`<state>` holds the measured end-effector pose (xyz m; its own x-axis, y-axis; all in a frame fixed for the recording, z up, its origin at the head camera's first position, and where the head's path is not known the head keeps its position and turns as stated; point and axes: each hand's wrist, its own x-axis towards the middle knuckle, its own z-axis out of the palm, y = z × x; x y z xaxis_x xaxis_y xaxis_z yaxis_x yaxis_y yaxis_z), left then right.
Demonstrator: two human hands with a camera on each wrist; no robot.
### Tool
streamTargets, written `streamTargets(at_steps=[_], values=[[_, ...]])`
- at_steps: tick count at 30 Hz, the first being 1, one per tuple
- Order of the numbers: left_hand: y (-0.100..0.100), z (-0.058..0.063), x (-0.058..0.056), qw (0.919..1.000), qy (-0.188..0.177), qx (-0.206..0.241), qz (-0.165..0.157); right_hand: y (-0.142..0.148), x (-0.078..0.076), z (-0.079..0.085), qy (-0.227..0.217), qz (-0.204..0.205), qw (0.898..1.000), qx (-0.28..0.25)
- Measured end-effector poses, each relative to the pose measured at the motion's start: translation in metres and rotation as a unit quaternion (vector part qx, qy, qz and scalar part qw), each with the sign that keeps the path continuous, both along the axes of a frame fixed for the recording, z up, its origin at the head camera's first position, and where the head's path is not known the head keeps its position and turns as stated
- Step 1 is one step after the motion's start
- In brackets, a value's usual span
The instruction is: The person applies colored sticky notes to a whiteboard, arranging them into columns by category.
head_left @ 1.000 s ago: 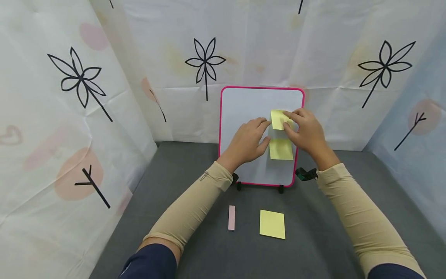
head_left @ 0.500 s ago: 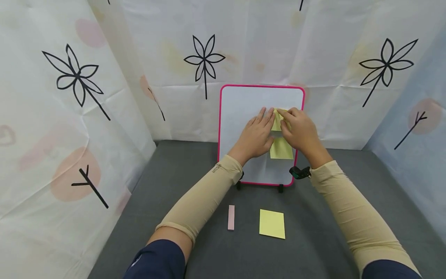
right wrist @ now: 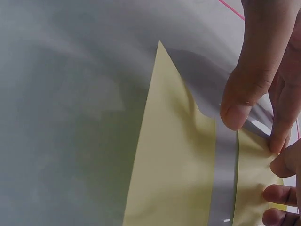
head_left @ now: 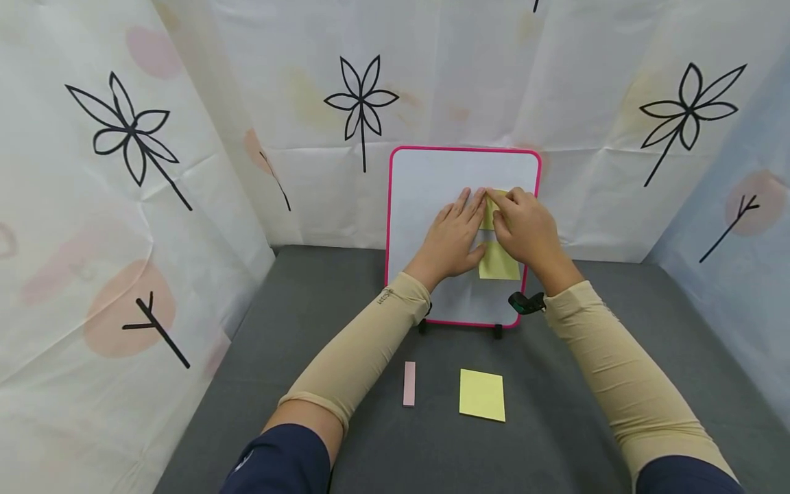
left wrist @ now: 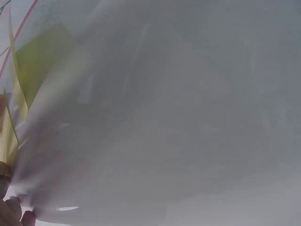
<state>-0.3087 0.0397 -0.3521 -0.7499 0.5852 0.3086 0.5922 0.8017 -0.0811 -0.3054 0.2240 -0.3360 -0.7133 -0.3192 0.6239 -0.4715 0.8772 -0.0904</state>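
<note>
I observe: left hand (head_left: 452, 240), fingers straight, apparently bracing the upper sticky note (head_left: 487, 219) near the whiteboard (head_left: 426, 182)'s right edge; right hand (head_left: 526, 223) touches it, grip unverifiable.

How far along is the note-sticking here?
Done: the lower yellow note is on the whiteboard. In hand: the upper yellow note, with the left hand and right hand both touching it. Left: probably pressing that down and letting go. The yellow pad and pink strip lie on the table; can't tell whether more is due from them.
</note>
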Motion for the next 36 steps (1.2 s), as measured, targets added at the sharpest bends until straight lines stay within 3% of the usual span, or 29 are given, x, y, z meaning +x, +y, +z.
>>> streamTargets(at_steps=[12,26,36], values=[[0.0,-0.002,-0.003,1.0,-0.002,0.003,0.005,0.015,0.005,-0.001,-0.018,-0.026,1.0,-0.002],[0.001,-0.003,0.003,1.0,0.004,0.002,0.007,0.041,0.017,-0.002,-0.016,-0.05,0.998,-0.024],[0.0,-0.002,0.005,1.0,0.001,0.005,0.007,0.04,0.021,0.001,-0.014,-0.043,0.999,-0.02]])
